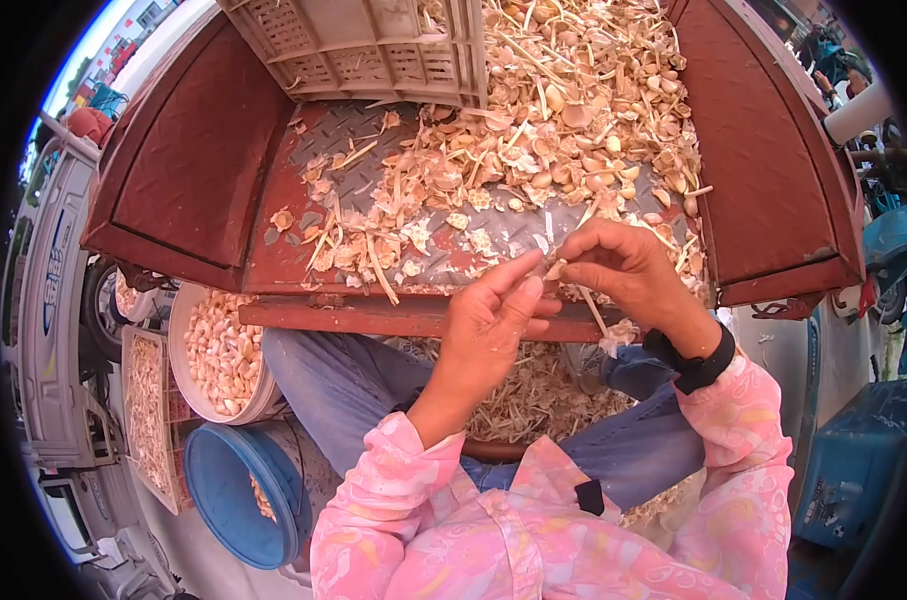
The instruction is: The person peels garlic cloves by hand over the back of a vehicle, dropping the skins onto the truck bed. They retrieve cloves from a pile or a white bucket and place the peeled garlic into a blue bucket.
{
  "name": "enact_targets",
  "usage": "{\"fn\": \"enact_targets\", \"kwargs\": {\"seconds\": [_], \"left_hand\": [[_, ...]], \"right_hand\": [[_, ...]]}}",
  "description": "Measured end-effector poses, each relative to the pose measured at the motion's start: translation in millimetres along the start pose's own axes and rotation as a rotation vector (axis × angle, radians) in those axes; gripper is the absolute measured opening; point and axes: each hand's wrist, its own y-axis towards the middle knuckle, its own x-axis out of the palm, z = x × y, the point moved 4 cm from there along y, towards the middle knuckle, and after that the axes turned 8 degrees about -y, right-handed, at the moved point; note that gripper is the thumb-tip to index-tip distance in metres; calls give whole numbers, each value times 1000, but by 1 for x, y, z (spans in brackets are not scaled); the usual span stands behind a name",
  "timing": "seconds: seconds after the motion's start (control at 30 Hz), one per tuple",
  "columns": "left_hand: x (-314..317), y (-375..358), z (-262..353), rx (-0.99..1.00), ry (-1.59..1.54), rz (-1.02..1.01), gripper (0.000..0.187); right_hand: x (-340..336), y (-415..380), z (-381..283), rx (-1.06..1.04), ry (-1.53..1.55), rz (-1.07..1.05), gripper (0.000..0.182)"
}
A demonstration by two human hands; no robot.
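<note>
Over the front edge of the red metal truck bed (373,312), my two hands meet with fingertips nearly touching. My right hand (628,275) pinches a small garlic clove (555,269) between thumb and forefinger. Beside it, my left hand (485,335) has its fingers curled and its thumb close to the forefinger; whatever lies between them is too small to make out. Behind the hands spreads a heap of garlic cloves, papery skins and dry stalks (573,130). A stalk with papery skin (618,335) hangs below my right hand.
A tipped plastic crate (373,50) stands at the back left of the bed. To my left are a white bucket of peeled cloves (223,360), a blue bucket (208,490) with some cloves and a crate of garlic (148,400). Red side panels (773,150) flank the bed.
</note>
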Motion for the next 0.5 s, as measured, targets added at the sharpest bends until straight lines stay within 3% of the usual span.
{"fn": "enact_targets", "kwargs": {"seconds": [0.07,0.13,0.17,0.27,0.33,0.43,0.5], "left_hand": [[6,13,-16,-15,-121,-21,35],[7,18,-25,-6,-221,3,27],[6,17,-26,-5,-190,17,26],[4,15,-26,18,-44,42,23],[9,12,-25,75,121,43,20],[13,4,-18,427,507,-45,20],[17,-5,-18,526,648,-116,18]], "right_hand": [[-2,-5,5,-55,-94,19,10],[-7,-5,-6,-290,-380,40,12],[-9,-7,-11,-407,-525,52,12],[-8,-15,-14,-481,-711,42,11],[-2,-25,-16,-382,-777,80,8],[5,-41,-17,-288,-874,81,11],[10,-49,-18,-271,-879,53,13]]}}
